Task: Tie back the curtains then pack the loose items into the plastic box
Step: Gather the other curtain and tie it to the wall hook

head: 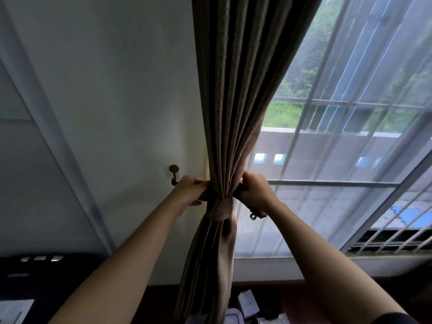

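— Where the curtain (233, 90) is gathered, what holds it?
— The left hand (190, 189) and right hand (254, 190) curl round the tieback (219, 210) ends at either edge. The hook (174, 174) sits just left of the fingers (200, 183), open wall (117, 113) beyond.

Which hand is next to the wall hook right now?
The left hand, on the wall side of the brown curtain, right beside the wooden hook. The right hand holds the tie-back on the window side, farther from it.
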`<action>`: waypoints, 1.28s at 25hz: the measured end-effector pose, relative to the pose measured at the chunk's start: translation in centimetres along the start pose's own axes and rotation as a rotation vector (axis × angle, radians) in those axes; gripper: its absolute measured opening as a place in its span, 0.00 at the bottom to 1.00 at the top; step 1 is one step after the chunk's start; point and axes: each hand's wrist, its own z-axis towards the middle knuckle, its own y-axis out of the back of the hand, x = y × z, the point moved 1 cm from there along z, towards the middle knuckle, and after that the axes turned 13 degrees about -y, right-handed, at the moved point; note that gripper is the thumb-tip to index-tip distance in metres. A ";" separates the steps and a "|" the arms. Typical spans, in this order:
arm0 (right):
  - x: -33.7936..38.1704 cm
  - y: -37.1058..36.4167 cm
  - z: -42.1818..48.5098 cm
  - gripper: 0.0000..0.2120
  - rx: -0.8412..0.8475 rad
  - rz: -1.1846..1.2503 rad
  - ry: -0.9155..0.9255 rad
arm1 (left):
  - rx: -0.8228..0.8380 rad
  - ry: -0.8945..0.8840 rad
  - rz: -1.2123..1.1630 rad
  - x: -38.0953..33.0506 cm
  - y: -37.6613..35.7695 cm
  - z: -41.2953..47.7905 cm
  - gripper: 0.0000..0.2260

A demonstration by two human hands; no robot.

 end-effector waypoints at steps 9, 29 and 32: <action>-1.0 -2.8 -0.1 0.07 -0.013 -0.280 -0.160 | -0.023 -0.083 0.199 -0.9 0.1 0.5 0.08; 1.5 -1.6 -7.7 0.20 0.182 0.280 -0.237 | -0.134 -0.204 -0.028 2.9 -1.7 -2.2 0.11; 2.1 -1.6 -8.8 0.18 0.236 0.598 -0.287 | -0.124 -0.186 -0.088 3.8 -1.9 -2.3 0.09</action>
